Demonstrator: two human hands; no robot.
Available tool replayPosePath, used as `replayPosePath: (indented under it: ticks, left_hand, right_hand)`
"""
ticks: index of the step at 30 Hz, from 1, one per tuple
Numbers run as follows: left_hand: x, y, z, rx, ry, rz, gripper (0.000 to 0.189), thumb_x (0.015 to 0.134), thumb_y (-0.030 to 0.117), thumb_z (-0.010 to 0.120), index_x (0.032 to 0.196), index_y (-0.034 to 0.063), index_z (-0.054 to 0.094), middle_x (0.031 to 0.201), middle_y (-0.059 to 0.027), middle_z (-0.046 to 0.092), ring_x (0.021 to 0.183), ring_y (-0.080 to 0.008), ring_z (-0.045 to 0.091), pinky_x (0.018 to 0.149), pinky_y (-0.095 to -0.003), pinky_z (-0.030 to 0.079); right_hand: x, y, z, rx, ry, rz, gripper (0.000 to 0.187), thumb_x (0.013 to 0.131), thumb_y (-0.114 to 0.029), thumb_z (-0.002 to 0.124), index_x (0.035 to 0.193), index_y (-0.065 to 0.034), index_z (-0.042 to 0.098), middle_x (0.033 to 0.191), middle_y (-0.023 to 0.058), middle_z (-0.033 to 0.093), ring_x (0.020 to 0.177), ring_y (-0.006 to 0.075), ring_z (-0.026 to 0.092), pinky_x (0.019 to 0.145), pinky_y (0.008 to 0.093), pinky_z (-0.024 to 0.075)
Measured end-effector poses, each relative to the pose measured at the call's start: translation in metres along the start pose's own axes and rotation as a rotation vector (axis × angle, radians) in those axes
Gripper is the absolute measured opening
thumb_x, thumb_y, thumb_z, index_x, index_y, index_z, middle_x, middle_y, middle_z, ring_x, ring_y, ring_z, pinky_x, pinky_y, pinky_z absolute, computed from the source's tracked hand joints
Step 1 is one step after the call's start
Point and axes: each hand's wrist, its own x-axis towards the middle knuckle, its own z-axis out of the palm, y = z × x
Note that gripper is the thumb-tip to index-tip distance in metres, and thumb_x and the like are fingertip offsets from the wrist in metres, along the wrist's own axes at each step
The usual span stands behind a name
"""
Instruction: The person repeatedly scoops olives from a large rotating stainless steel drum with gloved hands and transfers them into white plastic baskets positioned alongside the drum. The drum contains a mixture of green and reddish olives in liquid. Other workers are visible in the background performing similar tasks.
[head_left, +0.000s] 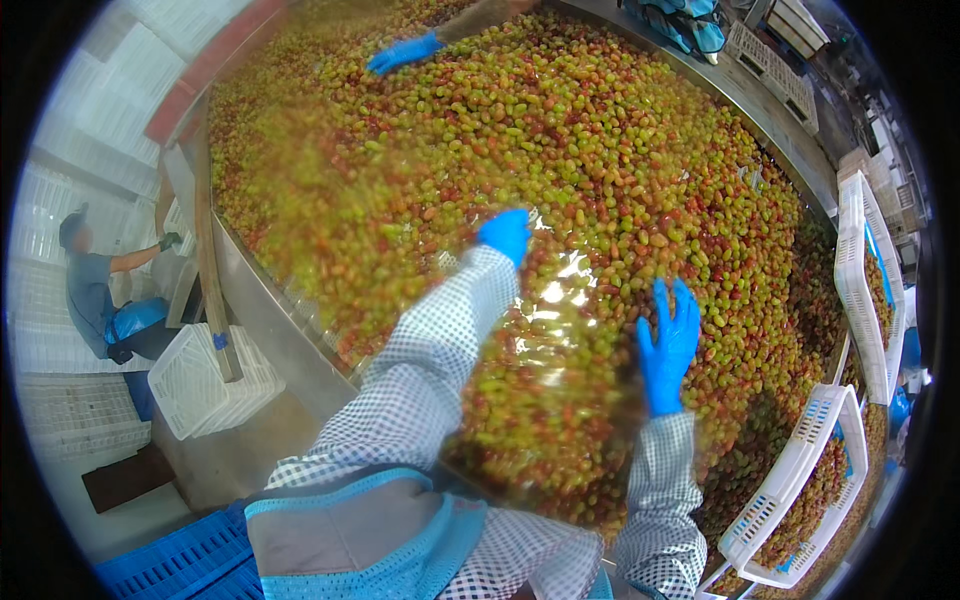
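Observation:
Loose green and red grapes (525, 142) fill a large metal tank (259, 304) before me, and bright reflections on wet patches suggest water among them. Over the middle of the grapes is my left hand (506, 234) in a blue glove. Its fingers are curled down out of sight, so I cannot tell whether it holds any. My right hand (669, 345), gloved in blue too, lies over the grapes farther right. Its fingers are spread, pointing away from me, with nothing in them. Both arms wear checked sleeves.
Another person's blue-gloved hand (405, 52) reaches into the grapes at the far side. White plastic crates (795, 480) holding grapes stand along the right. At left, a person (97, 292) works behind a wooden beam (206, 247) and stacked white crates (214, 382). Blue crates (176, 559) sit lower left.

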Motion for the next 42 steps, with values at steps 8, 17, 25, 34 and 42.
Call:
replayPosePath:
  ticks: [8, 17, 25, 34, 42]
  left_hand:
    - [-0.064, -0.054, -0.031, -1.295, 0.090, -0.232, 0.033, 0.106, 0.026, 0.069, 0.135, 0.0093, 0.073, 0.096, -0.0023, 0.073, 0.081, -0.0154, 0.068, 0.063, -0.0243, 0.049]
    - [-0.132, -0.158, -0.065, -0.987, 0.392, 0.186, 0.032, 0.113, 0.012, 0.054, 0.144, 0.0032, 0.059, 0.136, -0.0094, 0.069, 0.128, -0.0184, 0.065, 0.072, -0.0209, 0.047]
    - [-0.144, -0.150, -0.105, -0.269, 0.668, 0.300, 0.024, 0.110, 0.020, 0.062, 0.128, 0.0053, 0.069, 0.118, -0.0059, 0.071, 0.102, -0.0151, 0.066, 0.085, -0.0272, 0.054]
    - [-0.041, -0.162, -0.116, -0.879, 0.204, -0.142, 0.023, 0.104, 0.030, 0.068, 0.106, 0.0094, 0.078, 0.100, -0.0083, 0.078, 0.084, -0.0207, 0.071, 0.070, -0.0339, 0.056]
    - [0.078, -0.185, -0.089, 0.390, 0.134, -0.182, 0.048, 0.092, 0.042, 0.082, 0.118, 0.0024, 0.078, 0.119, -0.0231, 0.077, 0.106, -0.0377, 0.076, 0.089, -0.0506, 0.061]
  right_hand:
    - [0.094, -0.008, 0.082, -0.148, -0.100, 0.082, 0.074, 0.095, -0.023, 0.075, 0.162, -0.0094, 0.047, 0.166, 0.0342, 0.034, 0.147, 0.0495, 0.041, 0.125, 0.0552, 0.0346]
    - [0.015, -0.200, 0.096, 0.454, -0.311, -0.474, 0.055, 0.084, -0.038, 0.084, 0.129, -0.0091, 0.072, 0.152, 0.0211, 0.049, 0.141, 0.0459, 0.043, 0.123, 0.0603, 0.0355]
    - [0.132, -0.134, 0.126, 0.288, -0.298, -0.413, 0.055, 0.085, -0.048, 0.084, 0.135, -0.0318, 0.071, 0.145, 0.0051, 0.064, 0.154, 0.0510, 0.031, 0.126, 0.0640, 0.0316]
    - [0.131, 0.039, 0.065, -0.168, -0.173, 0.059, 0.065, 0.093, -0.060, 0.076, 0.150, -0.0336, 0.061, 0.175, 0.0123, 0.031, 0.157, 0.0581, 0.022, 0.124, 0.0690, 0.0313]
    - [0.008, 0.096, 0.041, -0.214, -0.107, 0.218, 0.086, 0.097, -0.055, 0.074, 0.170, -0.0277, 0.038, 0.179, 0.0180, 0.020, 0.157, 0.0492, 0.030, 0.127, 0.0603, 0.0323]
